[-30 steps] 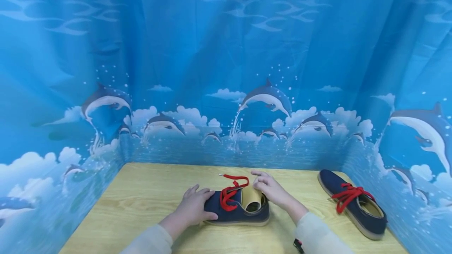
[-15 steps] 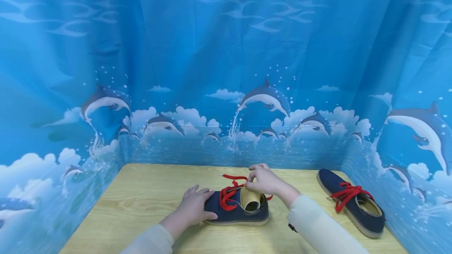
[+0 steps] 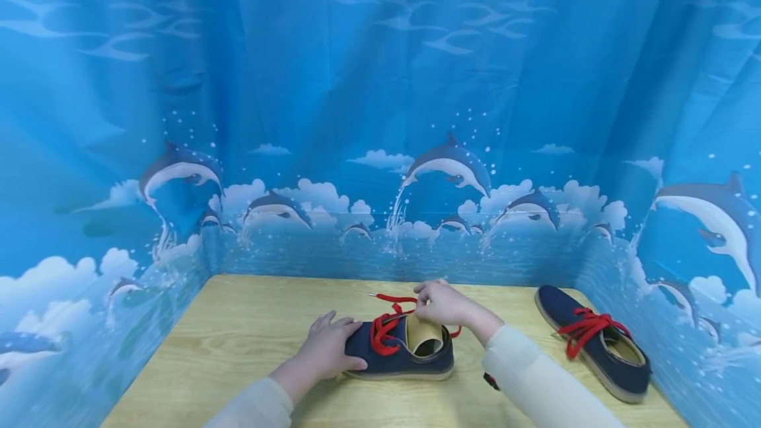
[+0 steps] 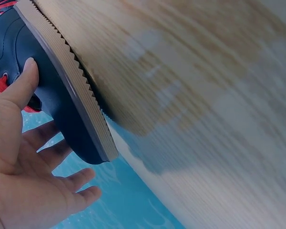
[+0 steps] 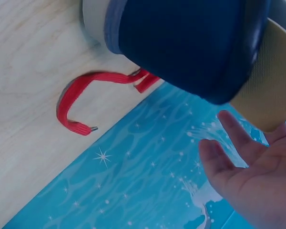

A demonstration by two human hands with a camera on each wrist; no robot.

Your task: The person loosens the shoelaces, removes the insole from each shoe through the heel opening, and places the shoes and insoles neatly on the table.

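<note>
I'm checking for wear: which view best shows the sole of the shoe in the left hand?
The left wrist view: the sole runs large through the upper left, its zigzag edge plain. The head view shows only its side, as a thin pale strip; the right wrist view, a pale piece at the top edge.

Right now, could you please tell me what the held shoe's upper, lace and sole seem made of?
Upper: matte navy, stitched, probably canvas, though the weave is unclear. Red lace: likely woven textile, flat and ribbed, with a shiny, perhaps metal tip. Sole: seemingly matte tan rubber, judging by its toothed edge.
</note>
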